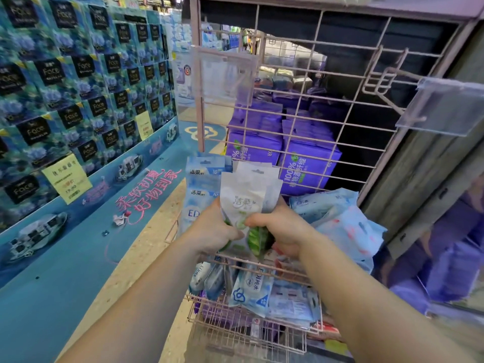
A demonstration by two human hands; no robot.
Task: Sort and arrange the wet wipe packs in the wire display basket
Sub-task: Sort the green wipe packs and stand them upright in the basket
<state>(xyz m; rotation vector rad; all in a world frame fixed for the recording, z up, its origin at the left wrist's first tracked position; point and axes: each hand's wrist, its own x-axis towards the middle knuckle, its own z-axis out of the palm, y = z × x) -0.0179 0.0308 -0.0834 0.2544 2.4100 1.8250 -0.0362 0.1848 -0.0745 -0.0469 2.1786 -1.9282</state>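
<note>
Two hands [214, 231] [282, 229] above one wire basket [251, 334]. White packs [246, 195] held above the basket: at least three. Purple packs [306, 163] behind the basket: two front stacks. Clear tag holders [445, 106] above it: two.

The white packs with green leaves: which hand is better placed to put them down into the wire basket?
Probably the right hand. It grips the white packs at their lower end, directly over the wire basket. The left hand grips them from the basket's outer edge.
</note>
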